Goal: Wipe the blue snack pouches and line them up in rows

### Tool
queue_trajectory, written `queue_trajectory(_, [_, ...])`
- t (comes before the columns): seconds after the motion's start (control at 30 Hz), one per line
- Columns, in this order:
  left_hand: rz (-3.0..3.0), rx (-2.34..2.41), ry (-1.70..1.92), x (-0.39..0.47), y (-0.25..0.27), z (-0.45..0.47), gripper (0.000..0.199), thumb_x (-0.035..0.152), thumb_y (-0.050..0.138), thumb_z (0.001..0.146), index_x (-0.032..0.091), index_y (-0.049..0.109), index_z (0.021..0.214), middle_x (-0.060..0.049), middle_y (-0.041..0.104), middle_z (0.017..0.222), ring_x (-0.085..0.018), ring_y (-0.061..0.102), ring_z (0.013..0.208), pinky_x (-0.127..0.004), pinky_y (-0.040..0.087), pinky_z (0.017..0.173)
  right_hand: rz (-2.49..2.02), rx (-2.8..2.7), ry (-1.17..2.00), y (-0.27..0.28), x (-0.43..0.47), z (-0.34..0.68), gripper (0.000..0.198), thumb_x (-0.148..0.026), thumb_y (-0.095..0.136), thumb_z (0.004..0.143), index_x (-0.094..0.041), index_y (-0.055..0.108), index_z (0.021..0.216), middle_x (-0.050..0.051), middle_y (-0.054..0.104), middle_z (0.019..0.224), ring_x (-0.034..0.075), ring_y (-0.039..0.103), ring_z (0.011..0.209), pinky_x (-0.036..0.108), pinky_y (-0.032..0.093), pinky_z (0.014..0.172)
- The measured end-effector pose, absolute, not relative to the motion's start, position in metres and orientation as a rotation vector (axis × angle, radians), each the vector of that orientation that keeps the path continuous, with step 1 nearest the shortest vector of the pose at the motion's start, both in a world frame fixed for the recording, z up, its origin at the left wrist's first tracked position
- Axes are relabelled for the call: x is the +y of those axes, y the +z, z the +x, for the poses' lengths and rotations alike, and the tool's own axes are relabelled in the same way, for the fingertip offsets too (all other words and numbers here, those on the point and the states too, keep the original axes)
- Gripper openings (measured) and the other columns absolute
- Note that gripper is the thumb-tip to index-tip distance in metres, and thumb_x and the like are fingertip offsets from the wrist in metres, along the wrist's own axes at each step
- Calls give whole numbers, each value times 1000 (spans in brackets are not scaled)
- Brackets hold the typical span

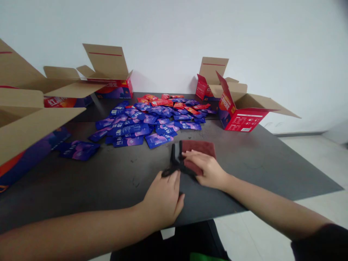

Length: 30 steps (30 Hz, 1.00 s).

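Note:
A folded reddish-brown cloth with a grey band and black trim lies on the dark tabletop, near its front edge. My left hand is closed on the black trim at the cloth's near left corner. From the right, my right hand grips the cloth, fingers over its top and thumb at the near edge. Just beyond the cloth spreads a heap of purple-blue sachets, with red sachets mostly toward the back.
Open red-and-blue cartons stand around the heap: one at the right, one at the back right, one at the back left, and others at the left. A white wall rises behind the table.

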<state>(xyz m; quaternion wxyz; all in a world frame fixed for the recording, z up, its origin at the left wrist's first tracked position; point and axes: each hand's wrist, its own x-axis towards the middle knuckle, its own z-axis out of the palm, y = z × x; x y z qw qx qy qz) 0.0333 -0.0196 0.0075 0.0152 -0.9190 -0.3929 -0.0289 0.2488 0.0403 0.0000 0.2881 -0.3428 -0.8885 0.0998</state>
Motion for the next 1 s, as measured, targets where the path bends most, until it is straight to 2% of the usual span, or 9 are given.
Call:
queue_trajectory(0.07, [-2869, -1216, -97, -20, 7, 33, 55, 35, 34, 91, 1, 49, 131, -22, 52, 131, -34, 45, 118, -46, 34, 97, -825, -2444, 333, 1, 39, 249, 57, -8, 53, 65, -19, 56, 122, 7, 61, 127, 22, 55, 119, 40, 39, 108])
queue_trajectory(0.2, [-2855, -1226, -111, -19, 8, 33, 61, 37, 38, 89, -3, 44, 134, -27, 47, 134, -36, 44, 117, -47, 37, 92, -1155, -2184, 206, 2, 44, 255, 51, -10, 52, 71, -20, 57, 121, 8, 66, 118, 23, 61, 111, 43, 43, 104])
queue_trajectory(0.37, [-2903, -1174, -147, -19, 11, 33, 51, 33, 38, 89, 3, 53, 127, -24, 52, 130, -36, 45, 116, -47, 38, 91, -698, -2480, 346, 2, 46, 261, 53, -13, 54, 70, -19, 56, 122, 7, 62, 126, 22, 57, 117, 40, 41, 106])
queue_trajectory(0.5, [-2866, -1227, -138, -19, 11, 33, 60, 37, 39, 88, -3, 44, 133, -26, 49, 132, -36, 44, 118, -47, 37, 94, -1041, -2201, 249, 5, 46, 264, 41, -14, 52, 75, -21, 60, 116, 5, 70, 108, 21, 66, 101, 35, 50, 95])
queue_trajectory(0.67, [-2900, -1173, -172, -20, 10, 32, 51, 33, 37, 90, 3, 53, 128, -23, 52, 131, -37, 43, 120, -47, 36, 96, -698, -2468, 359, 5, 43, 260, 49, -15, 55, 71, -20, 57, 119, 7, 65, 120, 22, 60, 112, 38, 45, 102])
queue_trajectory(0.8, [-2878, -1219, -127, -19, 8, 33, 60, 37, 37, 89, -3, 44, 134, -27, 45, 137, -39, 42, 124, -48, 36, 97, -1125, -2206, 262, 5, 50, 261, 34, -12, 51, 75, -19, 63, 107, 6, 71, 104, 21, 67, 96, 34, 54, 86])
queue_trajectory(0.87, [-2864, -1232, -120, -20, 8, 33, 61, 37, 37, 89, -4, 43, 135, -28, 43, 138, -38, 41, 125, -48, 36, 97, -1115, -2202, 220, 4, 51, 261, 40, -11, 52, 74, -19, 61, 111, 7, 69, 110, 22, 65, 102, 37, 51, 92])
queue_trajectory(0.93, [-2872, -1214, -128, -20, 8, 33, 57, 35, 37, 90, -1, 47, 132, -26, 48, 135, -37, 42, 124, -47, 36, 98, -871, -2374, 281, 3, 48, 258, 50, -11, 54, 70, -20, 57, 119, 7, 64, 122, 23, 59, 114, 40, 44, 102])
queue_trajectory(1.0, [-2886, -1187, -138, -20, 9, 33, 54, 34, 37, 90, 2, 49, 131, -24, 51, 133, -36, 44, 123, -46, 37, 97, -718, -2474, 366, 4, 47, 256, 53, -11, 55, 70, -21, 56, 122, 6, 62, 125, 22, 58, 116, 40, 41, 105])
